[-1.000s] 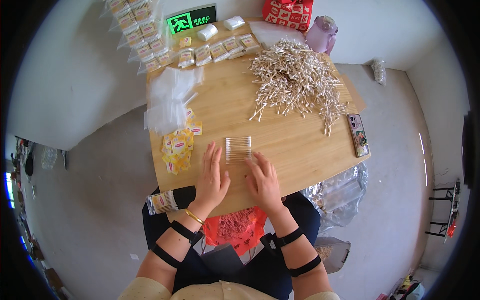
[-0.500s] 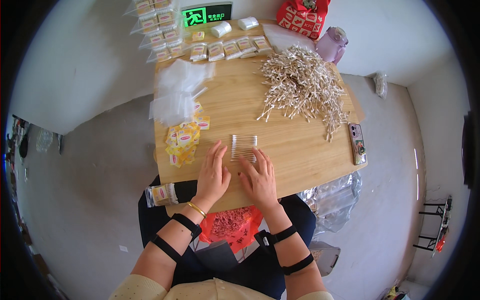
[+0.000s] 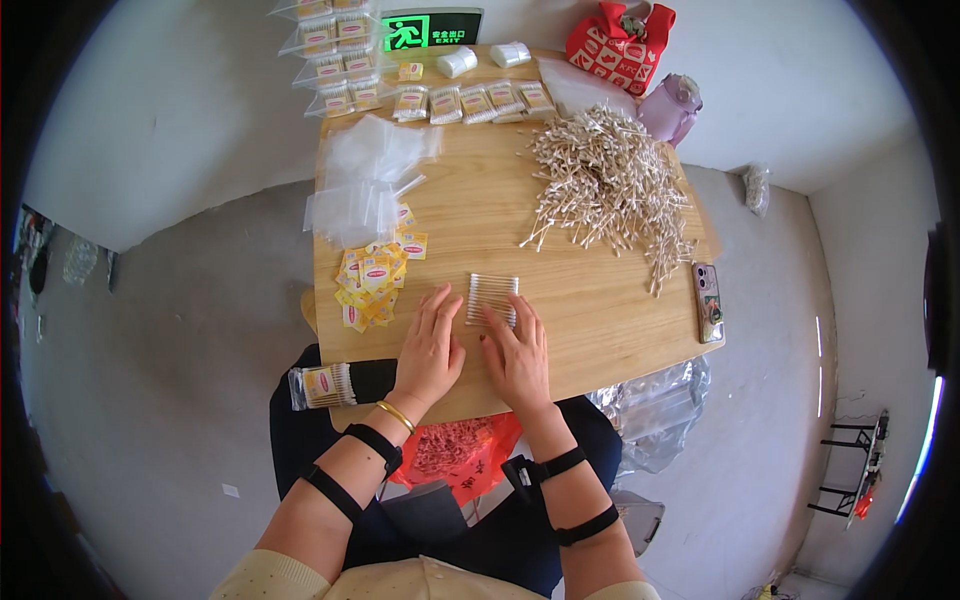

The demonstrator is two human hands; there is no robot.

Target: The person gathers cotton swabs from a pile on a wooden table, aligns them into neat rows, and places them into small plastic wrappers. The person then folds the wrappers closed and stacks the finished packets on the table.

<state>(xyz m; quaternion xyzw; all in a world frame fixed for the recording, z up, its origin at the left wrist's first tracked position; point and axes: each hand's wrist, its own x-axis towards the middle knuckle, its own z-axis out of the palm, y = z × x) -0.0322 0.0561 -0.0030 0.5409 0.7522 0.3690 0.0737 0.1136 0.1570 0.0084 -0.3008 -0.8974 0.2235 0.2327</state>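
A row of cotton swabs (image 3: 493, 292) lies side by side near the front of the wooden table, all pointing left to right. My right hand (image 3: 517, 352) rests over the row's near right part, fingers stretched apart and touching the swabs; its fingertips hide some of them. Just left of the row, my left hand (image 3: 430, 345) lies with fingers extended and holds nothing. Beyond it is a heap of small yellow-and-white cards (image 3: 372, 280). A large loose pile of cotton swabs (image 3: 610, 180) covers the table's far right part.
Clear plastic bags (image 3: 365, 180) lie at the left. Filled swab packs (image 3: 475, 103) line the back, beside a stacked tower of packs (image 3: 338, 65). A phone (image 3: 708, 305), purple bottle (image 3: 671, 108) and red bag (image 3: 620, 50) sit right. One swab pack (image 3: 325, 387) is by my left thigh.
The swabs in the row now lie more evenly together. My right fingers stay on them and my left hand has barely moved. The whole view has shifted slightly.
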